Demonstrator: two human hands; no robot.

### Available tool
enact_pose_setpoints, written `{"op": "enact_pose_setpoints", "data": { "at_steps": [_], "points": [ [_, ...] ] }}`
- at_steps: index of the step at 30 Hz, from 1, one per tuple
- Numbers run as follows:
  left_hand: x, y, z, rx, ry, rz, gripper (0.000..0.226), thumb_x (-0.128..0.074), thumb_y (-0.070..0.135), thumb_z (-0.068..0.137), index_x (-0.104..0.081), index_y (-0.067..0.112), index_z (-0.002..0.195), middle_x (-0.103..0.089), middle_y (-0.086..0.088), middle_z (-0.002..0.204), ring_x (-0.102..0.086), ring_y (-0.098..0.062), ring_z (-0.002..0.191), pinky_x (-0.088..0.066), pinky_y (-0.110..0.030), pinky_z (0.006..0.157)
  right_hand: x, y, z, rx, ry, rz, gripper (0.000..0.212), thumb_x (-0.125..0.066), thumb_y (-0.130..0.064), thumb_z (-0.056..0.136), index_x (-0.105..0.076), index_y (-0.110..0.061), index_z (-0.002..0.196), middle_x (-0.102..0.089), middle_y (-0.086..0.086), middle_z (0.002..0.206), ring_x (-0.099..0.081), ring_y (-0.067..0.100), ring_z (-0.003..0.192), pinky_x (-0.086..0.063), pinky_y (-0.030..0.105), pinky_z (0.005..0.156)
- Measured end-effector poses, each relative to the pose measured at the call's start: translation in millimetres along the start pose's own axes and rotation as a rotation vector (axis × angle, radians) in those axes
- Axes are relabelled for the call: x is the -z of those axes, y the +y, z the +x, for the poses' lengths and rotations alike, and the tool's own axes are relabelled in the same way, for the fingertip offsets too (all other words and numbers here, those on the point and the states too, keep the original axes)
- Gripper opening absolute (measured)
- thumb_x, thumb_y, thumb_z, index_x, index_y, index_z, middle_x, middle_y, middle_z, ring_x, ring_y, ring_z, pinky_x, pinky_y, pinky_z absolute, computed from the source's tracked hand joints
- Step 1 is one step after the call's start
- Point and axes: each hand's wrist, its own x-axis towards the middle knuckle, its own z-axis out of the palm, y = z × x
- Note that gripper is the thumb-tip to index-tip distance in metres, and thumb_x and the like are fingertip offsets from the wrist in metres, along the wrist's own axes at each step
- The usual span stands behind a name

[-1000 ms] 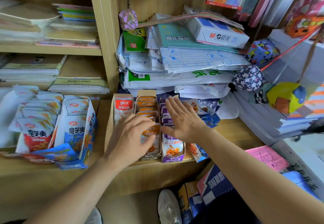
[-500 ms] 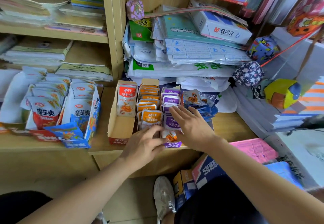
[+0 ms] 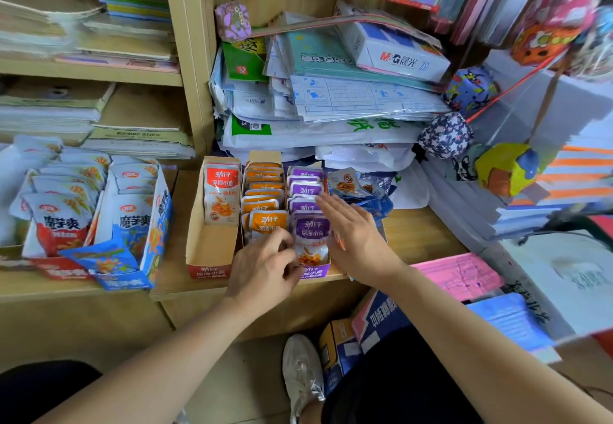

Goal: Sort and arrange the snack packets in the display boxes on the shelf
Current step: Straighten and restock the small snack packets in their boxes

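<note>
Snack packets (image 3: pixel 265 191) are lined up upright in three narrow display boxes (image 3: pixel 195 224) set side by side at the centre of the frame, on the wooden shelf (image 3: pixel 414 231). One red packet (image 3: pixel 221 191) is propped at the back of the left-hand box, orange packets (image 3: pixel 262 206) are crammed into the middle one, and purple packets (image 3: pixel 305 189) fill the one on the right. The left hand (image 3: pixel 262 267) is curled up against the bottom of the front orange packet, right by the purple row. Honestly, whether anything is actually pinched there can't be told. The right hand (image 3: pixel 355 238) is laid flat with fingers straight along the right side of the purple row, nothing grasped. A few loose packets (image 3: pixel 348 184) are heaped just right of the boxes. At the left of the frame, a blue display box (image 3: pixel 156 224) is stuffed with white packets (image 3: pixel 63 211). Behind it all, a messy stack of paper goods (image 3: pixel 331 98) is piled up, and a white shoe (image 3: pixel 302 367) is seen at the bottom centre.
</note>
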Motion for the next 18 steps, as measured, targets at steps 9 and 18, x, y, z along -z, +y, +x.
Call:
{"op": "enact_pose_setpoints", "data": {
  "at_steps": [9,18],
  "points": [
    [27,23,35,-0.096,0.078,-0.027,0.022,-0.072,0.04,0.086,-0.074,0.02,0.095,-0.066,0.008,0.096,-0.059,-0.011,0.094,-0.051,-0.026,0.072,60,73,-50,-0.568,0.251,0.258,0.029,-0.067,-0.013,0.091,-0.07,-0.018,0.119,-0.072,-0.003,0.109,-0.066,0.012,0.088,-0.052,0.029,0.082],
    [17,44,123,0.229,-0.015,-0.144,0.068,-0.071,0.036,0.091,-0.042,0.02,0.15,-0.053,-0.002,0.145,-0.049,-0.022,0.132,-0.04,-0.034,0.108,41,93,-7,-0.773,0.408,0.547,0.031,-0.069,-0.028,0.092,-0.068,-0.018,0.121,-0.07,-0.005,0.104,-0.064,0.011,0.091,-0.043,0.021,0.073]
  ]
}}
